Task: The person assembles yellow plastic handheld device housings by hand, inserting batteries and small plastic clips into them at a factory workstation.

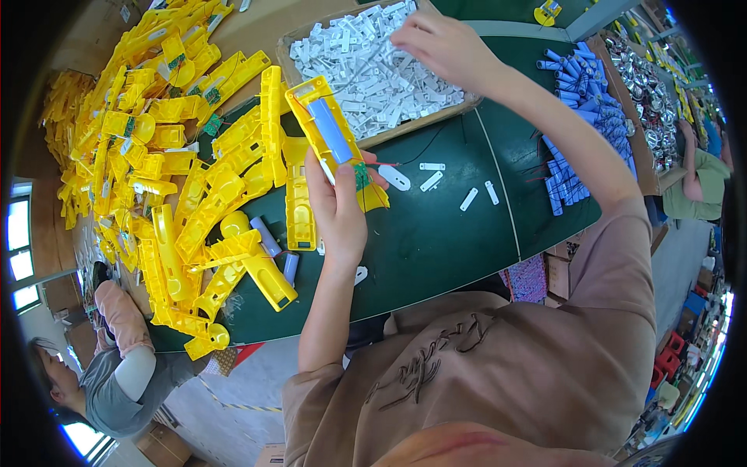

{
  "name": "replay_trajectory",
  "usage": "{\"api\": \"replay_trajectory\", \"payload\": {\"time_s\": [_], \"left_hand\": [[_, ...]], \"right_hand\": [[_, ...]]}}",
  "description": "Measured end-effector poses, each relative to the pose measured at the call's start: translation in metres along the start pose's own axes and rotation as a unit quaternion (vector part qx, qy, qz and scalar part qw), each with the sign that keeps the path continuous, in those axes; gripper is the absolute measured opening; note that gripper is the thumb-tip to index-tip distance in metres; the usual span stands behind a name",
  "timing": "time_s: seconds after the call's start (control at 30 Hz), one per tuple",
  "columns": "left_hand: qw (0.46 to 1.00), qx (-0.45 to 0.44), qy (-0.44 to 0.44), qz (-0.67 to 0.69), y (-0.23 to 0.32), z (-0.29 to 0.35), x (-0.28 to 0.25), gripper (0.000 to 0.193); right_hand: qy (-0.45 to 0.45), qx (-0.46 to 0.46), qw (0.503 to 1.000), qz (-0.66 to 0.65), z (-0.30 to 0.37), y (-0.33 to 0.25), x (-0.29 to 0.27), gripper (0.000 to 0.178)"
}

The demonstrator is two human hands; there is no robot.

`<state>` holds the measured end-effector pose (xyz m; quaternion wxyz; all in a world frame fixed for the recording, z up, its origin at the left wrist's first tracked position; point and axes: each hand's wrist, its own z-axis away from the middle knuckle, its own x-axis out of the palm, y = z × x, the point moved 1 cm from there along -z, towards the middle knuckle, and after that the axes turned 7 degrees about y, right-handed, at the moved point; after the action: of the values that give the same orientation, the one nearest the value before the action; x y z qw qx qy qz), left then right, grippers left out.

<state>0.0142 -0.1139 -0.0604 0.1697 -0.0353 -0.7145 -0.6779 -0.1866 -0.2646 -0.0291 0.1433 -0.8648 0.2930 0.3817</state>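
My left hand (341, 214) is wrapped round a half-shell yellow plastic housing (345, 117) and keeps it tilted above the green table. Lying along the shell is a blue cylindrical battery (330, 134), with a small green circuit board (362, 176) by my fingers. Thin red and black wires trail off to the right. Over a shallow cardboard box (420, 123) of small white plastic parts (358, 66), my right hand (443, 50) has its fingers bent together at the pieces. Whatever is between those fingertips is hidden.
Yellow housings (167, 171) pile up on the left, some with wired boards. Wired blue batteries (580, 117) lie at the right, beside a box of shiny metal parts (642, 93). Loose white strips (468, 199) dot the green table (436, 249). People sit at left and far right.
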Motion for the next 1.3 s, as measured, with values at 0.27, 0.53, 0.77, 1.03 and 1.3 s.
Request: {"api": "replay_trajectory", "payload": {"time_s": [0.27, 0.53, 0.77, 1.03, 1.3], "left_hand": [[0.986, 0.049, -0.154, 0.051, 0.004, 0.023, 0.006, 0.038], [0.979, 0.050, -0.198, -0.024, 0.002, 0.031, 0.015, 0.048], [0.977, -0.001, -0.198, -0.078, 0.007, 0.029, 0.015, 0.049], [0.976, -0.098, -0.194, -0.005, 0.001, 0.022, 0.016, 0.044], [0.981, -0.122, -0.150, 0.019, -0.003, 0.018, 0.021, 0.040]], "right_hand": [[0.141, -0.058, 0.977, -0.150, 0.015, -0.088, -0.080, 0.029], [0.053, 0.289, 0.865, -0.406, 0.010, -0.097, -0.079, 0.018], [-0.095, 0.271, 0.887, -0.361, 0.000, -0.074, -0.079, 0.019], [-0.150, 0.226, 0.855, -0.442, 0.007, -0.044, -0.020, 0.016], [-0.160, 0.306, 0.760, -0.551, 0.019, -0.077, -0.037, 0.069]]}}
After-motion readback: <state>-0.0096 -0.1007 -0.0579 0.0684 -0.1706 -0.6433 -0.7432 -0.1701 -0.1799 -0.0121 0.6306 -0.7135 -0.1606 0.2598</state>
